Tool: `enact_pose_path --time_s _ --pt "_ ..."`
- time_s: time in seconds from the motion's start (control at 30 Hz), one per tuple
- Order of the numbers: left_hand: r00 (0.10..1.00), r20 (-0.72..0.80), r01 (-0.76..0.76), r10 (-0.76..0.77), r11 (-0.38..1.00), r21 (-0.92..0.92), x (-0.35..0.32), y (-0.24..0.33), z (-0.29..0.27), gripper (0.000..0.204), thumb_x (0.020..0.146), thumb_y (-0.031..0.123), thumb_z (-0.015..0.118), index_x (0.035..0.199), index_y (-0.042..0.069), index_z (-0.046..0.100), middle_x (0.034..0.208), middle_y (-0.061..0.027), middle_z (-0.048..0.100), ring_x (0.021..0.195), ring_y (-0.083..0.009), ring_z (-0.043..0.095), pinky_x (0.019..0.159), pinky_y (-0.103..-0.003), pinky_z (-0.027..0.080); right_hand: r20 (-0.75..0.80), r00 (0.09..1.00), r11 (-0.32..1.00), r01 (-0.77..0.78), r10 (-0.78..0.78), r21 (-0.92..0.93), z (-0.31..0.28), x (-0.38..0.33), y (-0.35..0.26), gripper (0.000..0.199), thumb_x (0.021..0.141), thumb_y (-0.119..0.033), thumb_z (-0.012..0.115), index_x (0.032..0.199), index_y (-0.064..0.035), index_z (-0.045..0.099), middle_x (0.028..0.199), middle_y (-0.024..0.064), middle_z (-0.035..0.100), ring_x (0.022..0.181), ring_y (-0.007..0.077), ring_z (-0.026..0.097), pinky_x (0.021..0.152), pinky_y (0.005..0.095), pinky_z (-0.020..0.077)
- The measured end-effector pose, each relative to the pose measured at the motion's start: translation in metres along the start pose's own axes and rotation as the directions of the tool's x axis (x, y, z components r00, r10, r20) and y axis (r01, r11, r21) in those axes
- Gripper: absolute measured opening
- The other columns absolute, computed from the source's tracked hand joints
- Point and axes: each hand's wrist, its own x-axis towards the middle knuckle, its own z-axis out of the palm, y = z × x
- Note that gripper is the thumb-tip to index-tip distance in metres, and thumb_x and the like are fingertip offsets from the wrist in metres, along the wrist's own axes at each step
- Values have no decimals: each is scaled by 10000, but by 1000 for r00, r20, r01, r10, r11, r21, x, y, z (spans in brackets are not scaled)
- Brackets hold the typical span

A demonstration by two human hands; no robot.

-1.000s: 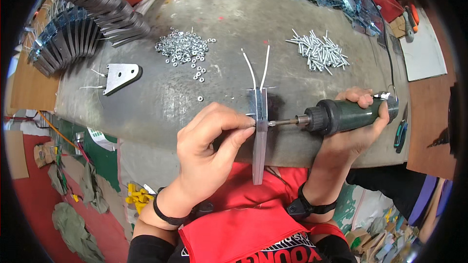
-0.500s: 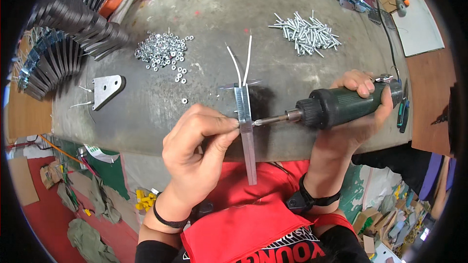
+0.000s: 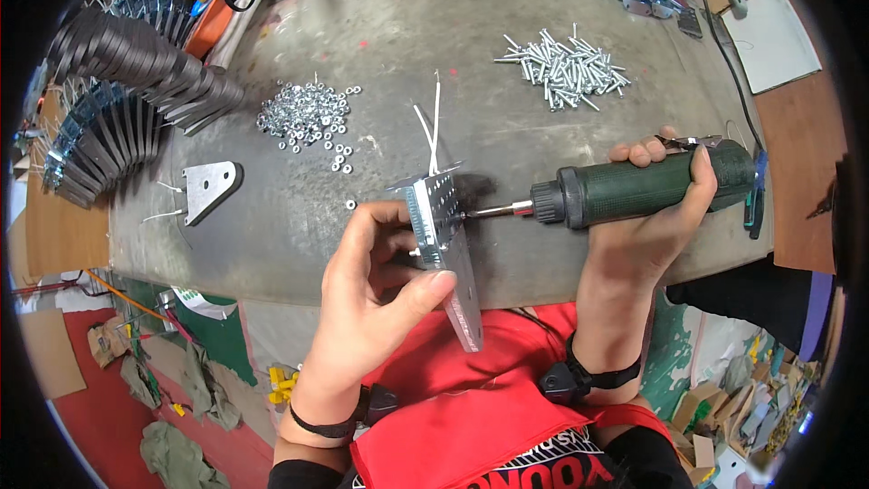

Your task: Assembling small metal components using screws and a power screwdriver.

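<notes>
Pinching perforated metal bracket [image 3: 444, 244] firmly in left hand [image 3: 376, 308]; right hand [image 3: 647, 217] wrapped around green power screwdriver [image 3: 634, 188], bit square, probably on a screw.

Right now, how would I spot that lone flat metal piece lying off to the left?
On the grey workbench, look left of the pile of small nuts. The flat plate lies alone below the fanned dark brackets: silvery, shield-shaped, tapering leftward, with holes.
</notes>
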Motion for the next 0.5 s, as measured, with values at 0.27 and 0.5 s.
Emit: enact_pose_path --time_s 0.27,0.5 --pt "999 -16 38 -38 999 -16 0 -1 -3 495 765 51 735 1173 -24 467 1057 -84 555 923 -116 565 753 -252 525 4 1000 1000 -25 25 -6 5 -1 2 307 895 -346 497 983 -53 471 784 30 479 744 154 488 800 341 417" --pt "573 344 -757 744 319 570 -5 13 -8 444 721 101 739 1135 32 593 1185 -158 593 1025 -305 618 757 -325 567 250 932 912 -324 262 252 0 10 -27 334 915 -321 488 1038 -11 484 755 25 497 724 150 513 736 313 475"
